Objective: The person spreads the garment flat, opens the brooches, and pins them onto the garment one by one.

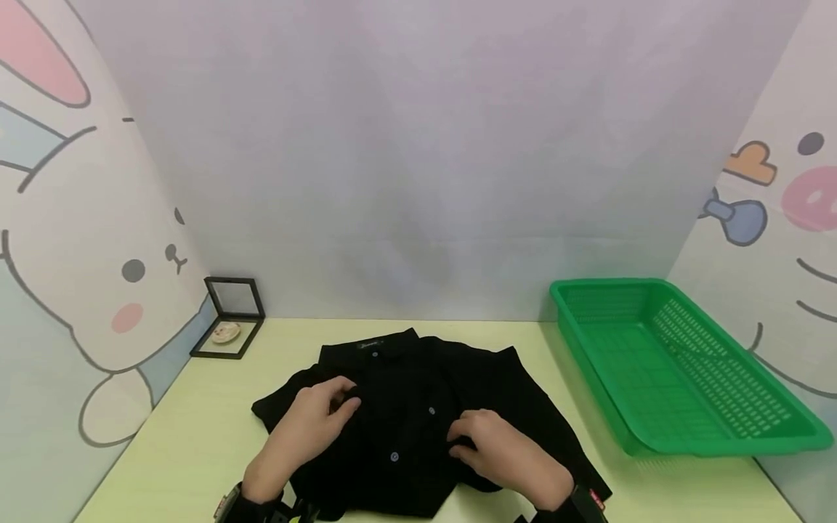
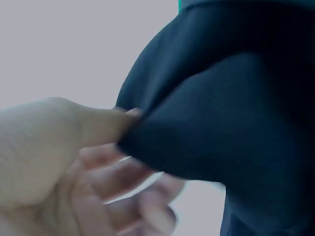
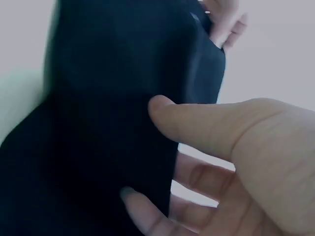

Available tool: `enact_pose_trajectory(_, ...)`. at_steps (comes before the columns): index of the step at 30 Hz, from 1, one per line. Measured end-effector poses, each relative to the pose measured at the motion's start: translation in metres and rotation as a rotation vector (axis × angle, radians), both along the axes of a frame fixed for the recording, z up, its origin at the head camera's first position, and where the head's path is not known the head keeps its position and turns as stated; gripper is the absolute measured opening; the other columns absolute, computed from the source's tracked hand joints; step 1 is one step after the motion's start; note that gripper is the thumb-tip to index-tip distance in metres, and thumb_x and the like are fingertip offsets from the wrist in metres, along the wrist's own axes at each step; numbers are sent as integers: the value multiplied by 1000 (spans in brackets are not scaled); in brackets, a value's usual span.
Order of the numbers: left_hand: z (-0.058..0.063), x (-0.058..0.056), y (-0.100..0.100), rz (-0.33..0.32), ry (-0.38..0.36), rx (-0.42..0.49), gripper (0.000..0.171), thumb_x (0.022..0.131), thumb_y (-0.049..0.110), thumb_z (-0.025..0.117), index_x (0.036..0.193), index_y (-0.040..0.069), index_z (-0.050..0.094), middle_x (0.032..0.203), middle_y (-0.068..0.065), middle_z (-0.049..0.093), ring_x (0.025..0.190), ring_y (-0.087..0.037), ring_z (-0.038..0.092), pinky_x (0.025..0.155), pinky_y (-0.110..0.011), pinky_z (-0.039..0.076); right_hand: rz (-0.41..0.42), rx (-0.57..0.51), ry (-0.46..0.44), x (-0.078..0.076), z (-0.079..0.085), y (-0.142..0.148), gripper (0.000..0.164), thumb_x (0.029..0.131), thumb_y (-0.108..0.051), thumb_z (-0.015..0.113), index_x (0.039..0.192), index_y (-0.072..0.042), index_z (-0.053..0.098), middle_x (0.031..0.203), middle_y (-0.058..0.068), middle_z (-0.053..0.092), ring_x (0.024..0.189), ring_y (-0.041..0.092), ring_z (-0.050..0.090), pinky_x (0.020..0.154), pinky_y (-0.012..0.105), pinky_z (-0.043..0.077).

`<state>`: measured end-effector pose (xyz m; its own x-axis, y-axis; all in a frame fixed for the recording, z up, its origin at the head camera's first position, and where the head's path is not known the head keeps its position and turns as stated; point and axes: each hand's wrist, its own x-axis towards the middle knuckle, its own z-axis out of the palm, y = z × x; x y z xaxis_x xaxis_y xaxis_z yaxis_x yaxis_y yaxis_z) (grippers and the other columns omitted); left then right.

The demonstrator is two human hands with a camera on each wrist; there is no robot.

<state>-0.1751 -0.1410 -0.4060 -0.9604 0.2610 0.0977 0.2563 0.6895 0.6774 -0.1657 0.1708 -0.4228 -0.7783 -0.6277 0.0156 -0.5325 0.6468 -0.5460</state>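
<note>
A black button-up shirt (image 1: 405, 428) lies on the table with its collar at the far side and pale buttons down the front. My left hand (image 1: 310, 421) pinches a fold of it on the left, thumb against fingers; the left wrist view shows the dark cloth (image 2: 211, 118) raised there. On the right side of the shirt front, my right hand (image 1: 500, 450) holds an edge. In the right wrist view its thumb (image 3: 192, 118) lies over the cloth, with some fingers partly hidden behind the edge.
A green plastic basket (image 1: 588, 385) stands at the right. An open black-framed case (image 1: 240, 317) with a small pale round object (image 1: 225, 333) in it sits at the far left. The pale yellow table (image 1: 176, 428) meets cartoon-printed walls at both sides and a plain wall behind.
</note>
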Motion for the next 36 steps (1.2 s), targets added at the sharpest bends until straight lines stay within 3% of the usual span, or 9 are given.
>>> enact_pose_trajectory(3,-1,0,-7,-113,-159,-62,40,98,16,72,134,0,62,107,-9,72,82,-18,68,75,-37,57,4,-49,24,-1,5,4,8,96,-7,71,102,-13,75,98,-3,69,91,10,67,79,26,57)
enact_pose_trajectory(6,-1,0,-12,-211,-298,-97,58,92,13,78,143,0,53,131,-21,65,112,-36,67,94,-55,55,-38,-90,105,-2,13,11,9,97,-6,70,101,-13,75,98,-2,71,90,10,69,76,26,58)
enact_pose_trajectory(12,5,4,-10,-427,-338,-34,54,95,13,75,141,-2,53,76,4,56,68,-9,52,74,-29,47,-203,-206,349,1,29,24,11,96,-5,71,100,-15,74,95,-4,73,80,1,64,67,24,55)
enact_pose_trajectory(16,10,8,-9,-556,-292,82,36,102,17,67,132,-1,59,73,9,58,62,1,47,73,-21,47,-307,-291,499,-2,33,29,13,93,-2,74,97,-14,74,84,-8,69,65,-5,50,58,21,47)
enact_pose_trajectory(20,12,8,-5,-420,-167,79,25,102,15,65,124,3,64,85,4,70,64,0,55,65,-23,50,-427,-294,521,-6,25,27,12,92,-3,76,96,-14,74,81,-8,60,65,0,44,58,22,43)
enact_pose_trajectory(24,6,11,-2,-207,-102,-62,20,99,9,68,118,5,67,78,6,64,57,-6,53,56,-24,44,-519,-221,351,-7,13,16,8,92,-9,78,98,-14,74,77,-5,52,64,4,41,59,23,39)
enact_pose_trajectory(27,0,13,0,-137,-148,-128,24,95,7,73,118,5,67,74,5,60,54,-11,52,52,-26,41,-499,-227,213,-5,7,6,21,93,-9,77,111,-11,70,74,-7,58,61,3,48,58,22,43)
enact_pose_trajectory(31,-7,11,4,-130,-228,-156,35,93,9,76,125,4,62,73,1,58,56,-16,53,53,-27,40,-381,-265,114,-3,0,-4,35,93,-7,77,122,-10,58,91,-3,73,75,8,68,63,22,53)
enact_pose_trajectory(36,-11,6,7,-208,-306,-157,46,93,10,76,132,-1,56,76,-2,58,61,-18,53,58,-31,41,-187,-94,-66,-7,-16,-7,22,95,-15,76,109,-6,62,101,7,67,86,25,66,72,35,55)
